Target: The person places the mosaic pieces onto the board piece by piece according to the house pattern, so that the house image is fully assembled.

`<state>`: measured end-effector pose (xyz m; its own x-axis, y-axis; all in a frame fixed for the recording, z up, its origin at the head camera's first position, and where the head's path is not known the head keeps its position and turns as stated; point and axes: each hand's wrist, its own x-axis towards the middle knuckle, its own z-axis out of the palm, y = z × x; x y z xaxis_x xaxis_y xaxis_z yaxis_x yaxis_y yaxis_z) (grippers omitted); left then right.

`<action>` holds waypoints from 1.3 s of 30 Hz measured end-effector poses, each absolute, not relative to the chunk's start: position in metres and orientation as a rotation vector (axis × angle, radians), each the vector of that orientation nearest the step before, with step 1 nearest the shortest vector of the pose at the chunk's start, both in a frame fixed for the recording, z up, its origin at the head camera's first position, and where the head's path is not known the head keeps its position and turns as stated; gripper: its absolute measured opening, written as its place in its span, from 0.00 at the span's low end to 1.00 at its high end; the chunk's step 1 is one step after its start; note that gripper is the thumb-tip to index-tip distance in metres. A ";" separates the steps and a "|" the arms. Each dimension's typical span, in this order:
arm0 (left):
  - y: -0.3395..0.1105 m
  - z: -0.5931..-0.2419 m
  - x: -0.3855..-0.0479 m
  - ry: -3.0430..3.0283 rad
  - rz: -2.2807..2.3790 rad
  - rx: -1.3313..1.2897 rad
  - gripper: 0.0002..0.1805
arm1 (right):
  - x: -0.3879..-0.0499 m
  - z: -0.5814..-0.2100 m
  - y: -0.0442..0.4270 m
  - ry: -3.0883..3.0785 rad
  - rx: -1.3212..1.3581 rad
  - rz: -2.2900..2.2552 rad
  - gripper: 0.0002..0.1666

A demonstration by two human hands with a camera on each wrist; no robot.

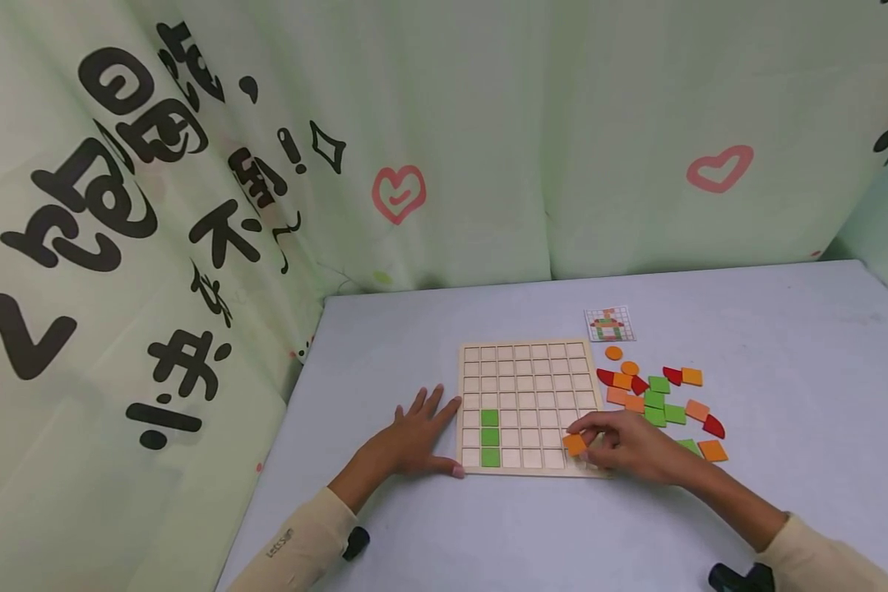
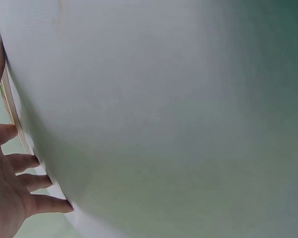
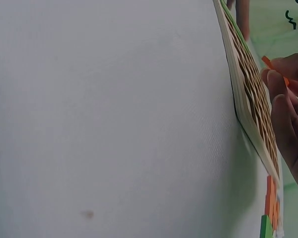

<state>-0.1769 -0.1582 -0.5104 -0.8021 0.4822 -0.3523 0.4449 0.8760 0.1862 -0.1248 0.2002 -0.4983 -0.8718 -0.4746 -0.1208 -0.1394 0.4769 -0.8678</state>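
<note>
A wooden grid board point(image 1: 527, 474) lies on the table, with three green square tiles point(image 1: 491, 437) stacked in one column near its left side. My left hand point(image 1: 419, 436) rests at the board's left edge, fingers spread and straight; the left wrist view also catches this hand point(image 2: 10, 193) beside the rim. Over the board's lower right part, my right hand point(image 1: 632, 444) pinches an orange square tile point(image 1: 574, 445) between thumb and fingers. The right wrist view has that tile point(image 3: 267, 62) edge-on, held above the grid. Part of the board's lower right corner is hidden by this hand.
Loose green, orange and red pieces point(image 1: 654, 400) are scattered right of the board, among them orange round pieces point(image 1: 613, 353) and red curved ones point(image 1: 714, 426). A small pattern card point(image 1: 609, 323) lies behind them. A printed curtain point(image 1: 474, 164) hangs behind the white table point(image 1: 799, 370).
</note>
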 end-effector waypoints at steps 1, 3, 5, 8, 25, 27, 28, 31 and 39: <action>-0.158 -0.510 -0.177 2.654 0.133 0.683 0.63 | -0.125 -0.498 0.199 2.382 -0.516 -1.354 0.20; -0.157 -0.508 -0.176 2.654 0.135 0.683 0.63 | -0.125 -0.498 0.197 2.372 -0.513 -1.365 0.21; -0.157 -0.506 -0.175 2.652 0.137 0.681 0.63 | -0.126 -0.498 0.195 2.364 -0.509 -1.368 0.21; -0.157 -0.505 -0.175 2.650 0.138 0.683 0.63 | -0.127 -0.499 0.192 2.359 -0.492 -1.364 0.20; -0.158 -0.508 -0.177 2.647 0.150 0.686 0.63 | -0.126 -0.508 0.162 2.390 -0.525 -1.378 0.15; -0.158 -0.508 -0.177 2.645 0.152 0.685 0.63 | -0.126 -0.508 0.157 2.394 -0.525 -1.379 0.15; -0.158 -0.508 -0.177 2.644 0.155 0.685 0.63 | -0.126 -0.507 0.155 2.396 -0.530 -1.377 0.15; -0.158 -0.507 -0.177 2.642 0.156 0.684 0.63 | -0.127 -0.508 0.150 2.395 -0.550 -1.367 0.15; -0.158 -0.504 -0.177 2.641 0.157 0.685 0.63 | -0.129 -0.510 0.143 2.428 -0.619 -1.353 0.16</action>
